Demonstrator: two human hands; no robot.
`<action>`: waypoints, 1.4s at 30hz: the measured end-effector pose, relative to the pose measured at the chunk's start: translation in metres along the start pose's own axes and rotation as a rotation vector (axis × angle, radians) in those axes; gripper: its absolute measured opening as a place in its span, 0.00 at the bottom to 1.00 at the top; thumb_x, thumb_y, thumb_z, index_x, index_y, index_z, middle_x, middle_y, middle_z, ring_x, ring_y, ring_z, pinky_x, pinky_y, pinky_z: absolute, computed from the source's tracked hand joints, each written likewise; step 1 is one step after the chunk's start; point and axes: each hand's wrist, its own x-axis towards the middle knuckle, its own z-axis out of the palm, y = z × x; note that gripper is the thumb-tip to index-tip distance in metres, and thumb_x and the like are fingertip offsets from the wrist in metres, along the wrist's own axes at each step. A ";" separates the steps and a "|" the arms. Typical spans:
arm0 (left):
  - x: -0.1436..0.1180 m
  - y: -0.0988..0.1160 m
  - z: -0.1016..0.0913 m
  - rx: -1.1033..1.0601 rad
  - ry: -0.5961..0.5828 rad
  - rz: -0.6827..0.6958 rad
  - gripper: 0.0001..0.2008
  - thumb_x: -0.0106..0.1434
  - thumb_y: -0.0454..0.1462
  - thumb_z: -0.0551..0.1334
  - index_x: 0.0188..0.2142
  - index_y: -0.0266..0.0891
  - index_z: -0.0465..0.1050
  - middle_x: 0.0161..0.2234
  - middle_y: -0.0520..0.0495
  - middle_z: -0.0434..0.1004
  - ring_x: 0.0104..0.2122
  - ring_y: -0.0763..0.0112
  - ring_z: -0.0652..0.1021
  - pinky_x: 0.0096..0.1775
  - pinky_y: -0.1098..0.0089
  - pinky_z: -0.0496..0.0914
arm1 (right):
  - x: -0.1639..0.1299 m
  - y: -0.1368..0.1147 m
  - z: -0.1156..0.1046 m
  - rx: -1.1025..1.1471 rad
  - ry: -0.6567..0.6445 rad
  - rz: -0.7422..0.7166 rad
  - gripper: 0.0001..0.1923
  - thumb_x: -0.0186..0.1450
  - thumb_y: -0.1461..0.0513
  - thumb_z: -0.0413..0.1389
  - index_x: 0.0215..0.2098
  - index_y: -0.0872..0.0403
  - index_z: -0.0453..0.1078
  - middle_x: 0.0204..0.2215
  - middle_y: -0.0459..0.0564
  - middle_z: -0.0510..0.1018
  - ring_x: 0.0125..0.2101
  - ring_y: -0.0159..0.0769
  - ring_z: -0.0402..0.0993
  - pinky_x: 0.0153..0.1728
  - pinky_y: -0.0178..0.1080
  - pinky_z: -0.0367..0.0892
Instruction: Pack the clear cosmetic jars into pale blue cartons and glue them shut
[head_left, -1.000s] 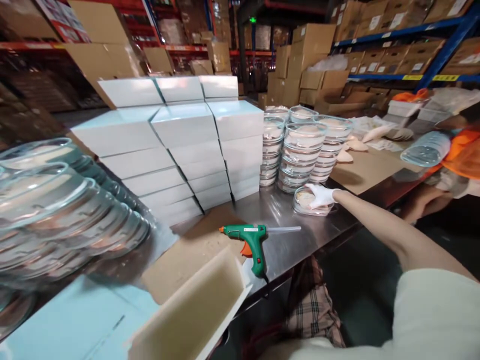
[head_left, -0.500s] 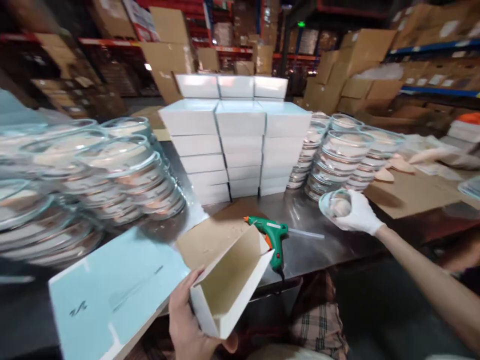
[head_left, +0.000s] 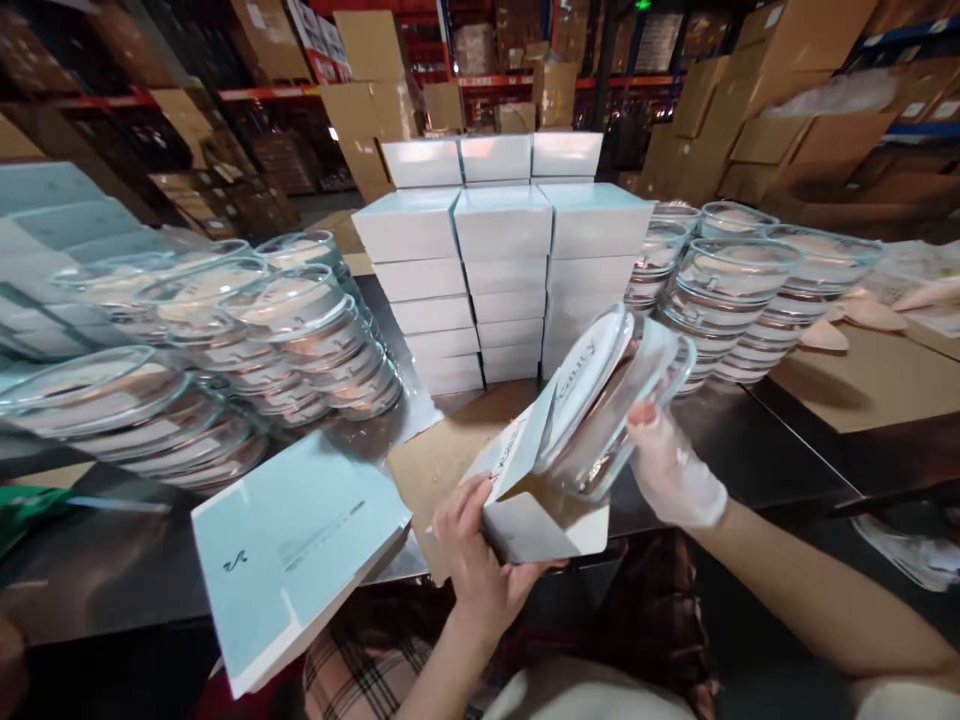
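My left hand (head_left: 474,560), bare, grips a small open white box (head_left: 540,510) by its lower left side, just above the table's near edge. My right hand (head_left: 670,468), in a white glove, holds a clear round plastic case (head_left: 611,395) tilted on edge, its lower part inside the box's open top. The case sits between the box's raised flap and my gloved fingers.
A pile of flat pale-blue boxes (head_left: 292,545) lies at the front left. Stacked white boxes (head_left: 502,270) stand at the back centre, flanked by stacks of clear round cases on the left (head_left: 247,340) and right (head_left: 727,300). Brown cardboard (head_left: 862,375) covers the right of the steel table (head_left: 757,450).
My right hand lifted a clear case from the table and carried it left to the box. My left hand raised the open box; the case now enters it. The view swung left.
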 end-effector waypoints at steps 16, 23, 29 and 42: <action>-0.067 -0.052 -0.013 -0.331 -0.059 -0.359 0.29 0.62 0.64 0.64 0.44 0.44 0.78 0.53 0.35 0.75 0.54 0.46 0.80 0.51 0.49 0.76 | -0.073 0.059 0.050 0.291 -0.284 -0.097 0.36 0.66 0.30 0.51 0.43 0.51 0.78 0.69 0.59 0.66 0.69 0.59 0.64 0.67 0.57 0.64; -0.047 -0.042 -0.004 -0.386 0.154 -0.332 0.27 0.62 0.62 0.67 0.48 0.46 0.76 0.49 0.41 0.78 0.48 0.58 0.80 0.44 0.62 0.77 | -0.082 0.025 0.080 0.444 0.105 0.255 0.29 0.68 0.60 0.59 0.63 0.41 0.52 0.72 0.58 0.62 0.67 0.46 0.68 0.62 0.56 0.72; -0.038 -0.065 -0.021 -0.144 -0.035 -0.137 0.40 0.53 0.73 0.61 0.35 0.38 0.84 0.37 0.40 0.79 0.44 0.52 0.82 0.47 0.55 0.77 | -0.083 0.049 0.032 0.278 -0.075 0.355 0.19 0.75 0.50 0.51 0.58 0.48 0.69 0.58 0.57 0.79 0.55 0.47 0.80 0.53 0.48 0.78; -0.062 -0.028 -0.065 -0.082 0.177 -0.468 0.20 0.60 0.56 0.68 0.39 0.44 0.80 0.36 0.47 0.81 0.52 0.51 0.79 0.59 0.52 0.70 | -0.049 0.103 0.043 -0.113 -0.284 0.836 0.13 0.56 0.51 0.61 0.23 0.51 0.68 0.22 0.53 0.80 0.28 0.47 0.81 0.28 0.40 0.73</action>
